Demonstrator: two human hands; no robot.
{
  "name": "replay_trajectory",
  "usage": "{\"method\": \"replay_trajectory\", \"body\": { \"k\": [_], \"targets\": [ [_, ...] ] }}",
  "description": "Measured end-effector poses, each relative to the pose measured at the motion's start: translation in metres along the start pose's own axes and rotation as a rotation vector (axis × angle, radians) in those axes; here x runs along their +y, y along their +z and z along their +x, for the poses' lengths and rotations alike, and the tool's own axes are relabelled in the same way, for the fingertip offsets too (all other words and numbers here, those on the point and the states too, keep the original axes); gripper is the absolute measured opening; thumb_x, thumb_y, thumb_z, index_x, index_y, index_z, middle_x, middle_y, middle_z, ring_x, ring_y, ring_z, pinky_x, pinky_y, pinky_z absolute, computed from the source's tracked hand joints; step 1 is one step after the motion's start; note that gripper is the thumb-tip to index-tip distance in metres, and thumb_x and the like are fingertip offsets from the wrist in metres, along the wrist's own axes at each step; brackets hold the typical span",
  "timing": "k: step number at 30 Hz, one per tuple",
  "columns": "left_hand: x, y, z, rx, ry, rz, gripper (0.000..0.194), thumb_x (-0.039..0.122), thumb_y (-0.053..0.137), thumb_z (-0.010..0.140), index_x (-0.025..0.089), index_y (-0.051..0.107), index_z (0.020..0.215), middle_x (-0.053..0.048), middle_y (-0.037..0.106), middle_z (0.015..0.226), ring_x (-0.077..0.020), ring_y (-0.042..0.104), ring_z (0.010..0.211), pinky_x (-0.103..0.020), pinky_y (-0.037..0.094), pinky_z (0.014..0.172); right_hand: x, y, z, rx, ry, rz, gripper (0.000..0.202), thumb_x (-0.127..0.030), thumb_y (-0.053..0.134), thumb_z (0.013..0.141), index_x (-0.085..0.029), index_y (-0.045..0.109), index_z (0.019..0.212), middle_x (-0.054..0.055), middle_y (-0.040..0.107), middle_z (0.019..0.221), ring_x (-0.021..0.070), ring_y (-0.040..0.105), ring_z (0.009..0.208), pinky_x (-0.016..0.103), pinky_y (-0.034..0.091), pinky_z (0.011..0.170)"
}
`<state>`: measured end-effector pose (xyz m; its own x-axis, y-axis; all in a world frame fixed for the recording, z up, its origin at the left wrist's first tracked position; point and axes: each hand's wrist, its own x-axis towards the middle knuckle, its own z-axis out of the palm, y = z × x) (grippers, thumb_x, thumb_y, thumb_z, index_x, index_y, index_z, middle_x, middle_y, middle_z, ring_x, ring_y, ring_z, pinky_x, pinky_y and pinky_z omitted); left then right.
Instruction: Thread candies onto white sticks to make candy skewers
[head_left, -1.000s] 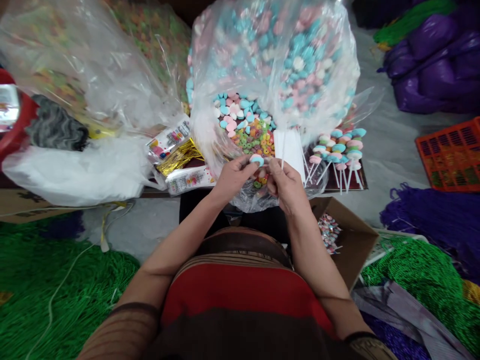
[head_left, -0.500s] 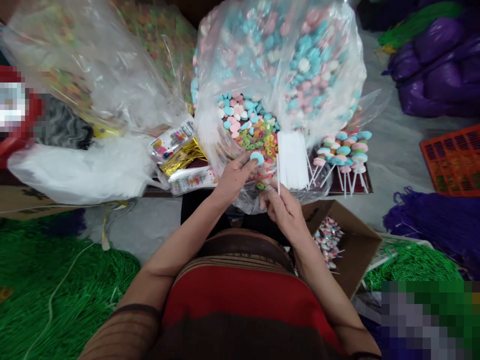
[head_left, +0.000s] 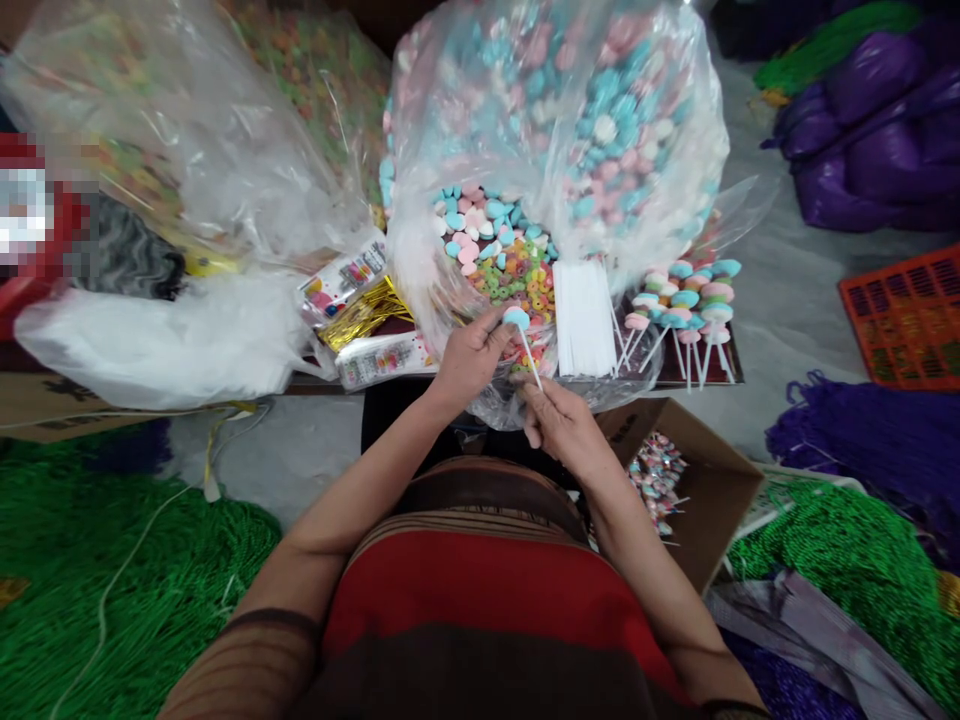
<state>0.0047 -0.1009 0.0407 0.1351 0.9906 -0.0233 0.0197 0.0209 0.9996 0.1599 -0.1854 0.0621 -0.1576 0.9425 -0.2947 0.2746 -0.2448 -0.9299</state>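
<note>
My left hand (head_left: 472,355) pinches a round blue-and-white candy (head_left: 515,317) between thumb and fingers. My right hand (head_left: 559,415) grips a white lollipop stick (head_left: 531,355), slanted so its upper end meets the candy's lower edge; whether it has gone in I cannot tell. Beyond the hands lie loose ring-shaped gummies (head_left: 517,280) in green, orange and yellow, with pink, blue and white candies (head_left: 472,225) behind them. Just right of them is a stack of white sticks (head_left: 583,320). Farther right, finished-looking candy skewers (head_left: 686,295) lie together with their sticks pointing toward me.
A large clear bag of pastel candies (head_left: 622,130) stands at the back, a bag of ring gummies (head_left: 225,130) left. Printed packets (head_left: 382,360) and gold ties (head_left: 364,310) lie left of my hands. Below the table's right edge, a cardboard box (head_left: 712,480) holds wrapped candy sticks.
My right hand has brought the stick leftward from beside the stack, tilting it so its end reaches the blue candy. My left hand stays nearly in place, still holding the candy.
</note>
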Motion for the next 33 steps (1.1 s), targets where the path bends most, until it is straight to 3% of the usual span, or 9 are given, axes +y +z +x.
{"method": "replay_trajectory", "body": {
  "k": [5,8,13,19,24,29,31,33],
  "targets": [
    [-0.004,-0.006,0.000,-0.059,0.263,0.377,0.029,0.037,0.056,0.100,0.023,0.074,0.119,-0.010,0.077,0.124,-0.0268,0.069,0.121,-0.038,0.050,0.109,-0.004,-0.008,0.001,-0.061,0.027,-0.035,0.050,-0.058,0.050,0.101,-0.015,0.072,0.112,-0.007,0.051,0.044,0.0136,0.045,0.045,0.027,0.036,0.051],
    [-0.008,-0.008,0.000,-0.127,0.358,0.600,0.035,0.031,0.046,0.103,0.018,0.068,0.127,-0.015,0.075,0.126,-0.0270,0.068,0.121,-0.040,0.051,0.109,-0.005,-0.013,0.001,-0.048,0.070,0.029,0.047,-0.058,0.056,0.097,-0.016,0.072,0.111,-0.009,0.048,0.045,0.0114,0.038,0.041,0.025,0.031,0.046],
    [-0.009,-0.001,-0.005,-0.116,0.362,0.787,0.037,0.025,0.040,0.102,0.015,0.065,0.127,-0.016,0.074,0.118,-0.0279,0.068,0.113,-0.042,0.053,0.101,0.001,-0.016,-0.001,0.161,0.110,0.202,0.043,-0.061,0.065,0.091,-0.019,0.071,0.097,-0.010,0.045,0.050,0.0075,0.026,0.038,0.024,0.018,0.039],
    [-0.011,0.016,-0.011,-0.089,0.394,0.785,0.037,0.020,0.042,0.099,0.014,0.065,0.127,-0.017,0.075,0.114,-0.0279,0.068,0.112,-0.043,0.053,0.102,0.007,-0.004,-0.003,0.246,0.076,0.242,0.041,-0.062,0.067,0.090,-0.021,0.067,0.086,-0.008,0.045,0.050,0.0081,0.029,0.039,0.024,0.019,0.038],
    [-0.014,0.027,-0.016,-0.075,0.357,0.609,0.037,0.023,0.048,0.096,0.018,0.067,0.128,-0.014,0.076,0.118,-0.0260,0.069,0.110,-0.041,0.052,0.102,0.006,0.010,0.001,0.260,0.063,0.347,0.042,-0.065,0.063,0.092,-0.023,0.058,0.083,-0.010,0.044,0.050,0.0076,0.028,0.037,0.023,0.021,0.037],
    [-0.007,0.013,-0.006,-0.058,0.296,0.531,0.038,0.023,0.048,0.097,0.019,0.069,0.128,-0.015,0.076,0.124,-0.0268,0.068,0.115,-0.042,0.051,0.106,0.007,0.000,-0.001,0.128,0.060,0.254,0.044,-0.066,0.064,0.092,-0.022,0.062,0.089,-0.006,0.056,0.059,0.0079,0.039,0.040,0.023,0.026,0.039],
    [-0.005,0.008,-0.004,-0.036,0.289,0.559,0.040,0.023,0.046,0.098,0.019,0.069,0.130,-0.014,0.076,0.122,-0.0270,0.068,0.114,-0.042,0.050,0.107,0.009,-0.004,-0.003,0.112,0.049,0.211,0.042,-0.063,0.066,0.092,-0.021,0.065,0.091,-0.007,0.052,0.056,0.0084,0.038,0.042,0.024,0.024,0.041],
    [-0.005,0.011,-0.009,-0.061,0.309,0.585,0.041,0.024,0.046,0.098,0.017,0.069,0.131,-0.015,0.076,0.120,-0.0277,0.069,0.114,-0.043,0.051,0.107,0.013,-0.004,-0.002,0.175,0.032,0.238,0.040,-0.061,0.067,0.092,-0.021,0.065,0.088,-0.008,0.044,0.052,0.0087,0.034,0.044,0.024,0.020,0.042]
  ]
}}
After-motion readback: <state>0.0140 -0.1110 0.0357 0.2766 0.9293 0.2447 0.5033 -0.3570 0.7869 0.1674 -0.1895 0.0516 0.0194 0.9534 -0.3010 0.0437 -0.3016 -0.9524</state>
